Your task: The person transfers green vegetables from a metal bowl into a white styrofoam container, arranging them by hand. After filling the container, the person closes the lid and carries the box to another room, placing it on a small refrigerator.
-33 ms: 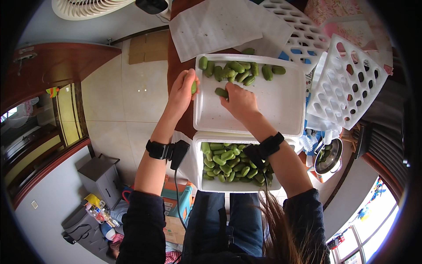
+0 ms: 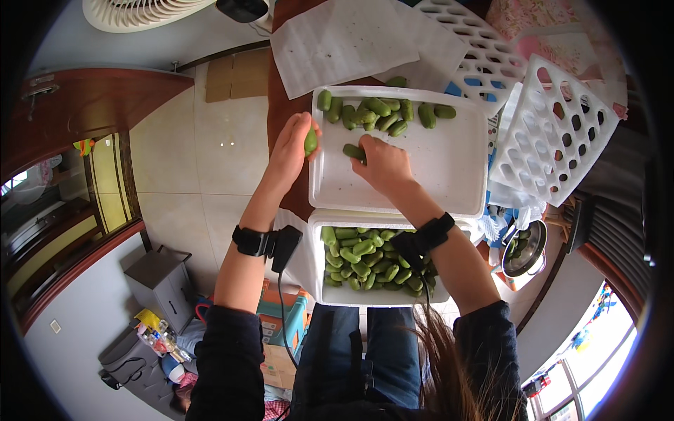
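My left hand (image 2: 289,149) is closed round a small oblong green fruit (image 2: 310,142), just past the left rim of a white foam lid (image 2: 439,179). My right hand (image 2: 385,163) grips another oblong green fruit (image 2: 354,151) over the middle of that lid; its fingertips are partly hidden. Along the lid's far side lies a loose group of the same green fruit (image 2: 378,107). Nearer to me, a white foam box (image 2: 379,302) holds many more green fruit (image 2: 361,269), partly covered by my right forearm.
White foam sheets (image 2: 344,45) lie beyond the lid. Perforated white trays (image 2: 551,133) lean at the right, above a metal pan (image 2: 525,251) with some green fruit in it. A brown cardboard piece (image 2: 236,75) is on the tiled floor at the left. A fan (image 2: 140,10) stands far left.
The fruit in my left hand shows a little more, and that hand has shifted very slightly. My right hand stays almost still with its fruit.
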The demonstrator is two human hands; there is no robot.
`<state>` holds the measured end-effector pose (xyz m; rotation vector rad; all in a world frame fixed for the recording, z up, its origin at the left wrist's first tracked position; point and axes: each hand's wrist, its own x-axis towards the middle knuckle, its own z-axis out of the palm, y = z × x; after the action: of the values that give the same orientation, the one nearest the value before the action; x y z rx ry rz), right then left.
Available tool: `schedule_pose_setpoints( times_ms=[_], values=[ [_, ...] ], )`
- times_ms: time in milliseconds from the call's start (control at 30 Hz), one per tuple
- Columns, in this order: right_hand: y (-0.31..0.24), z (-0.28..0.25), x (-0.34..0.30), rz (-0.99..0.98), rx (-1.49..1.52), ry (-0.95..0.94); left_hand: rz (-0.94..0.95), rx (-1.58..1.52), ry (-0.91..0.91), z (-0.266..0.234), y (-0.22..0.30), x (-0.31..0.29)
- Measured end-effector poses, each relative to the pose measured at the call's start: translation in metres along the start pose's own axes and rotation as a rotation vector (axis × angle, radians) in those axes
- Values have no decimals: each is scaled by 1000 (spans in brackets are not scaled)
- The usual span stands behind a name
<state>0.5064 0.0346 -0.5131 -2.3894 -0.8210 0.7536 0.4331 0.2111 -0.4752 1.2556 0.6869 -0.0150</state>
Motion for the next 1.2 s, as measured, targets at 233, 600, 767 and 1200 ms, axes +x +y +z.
schedule_pose_setpoints(
  times_ms=[233,600,767,1200],
  values=[
    [-4,-18,-119,-302,255,-35,-222,111,-286,12,-17,-87],
    [7,-3,-213,-132,666,142,-296,285,-303,72,-67,-175],
    [27,-14,-246,34,709,187,-143,349,-344,110,-73,-185],
    [100,-32,-325,187,936,352,-95,349,-511,184,-92,-213]
  ],
)
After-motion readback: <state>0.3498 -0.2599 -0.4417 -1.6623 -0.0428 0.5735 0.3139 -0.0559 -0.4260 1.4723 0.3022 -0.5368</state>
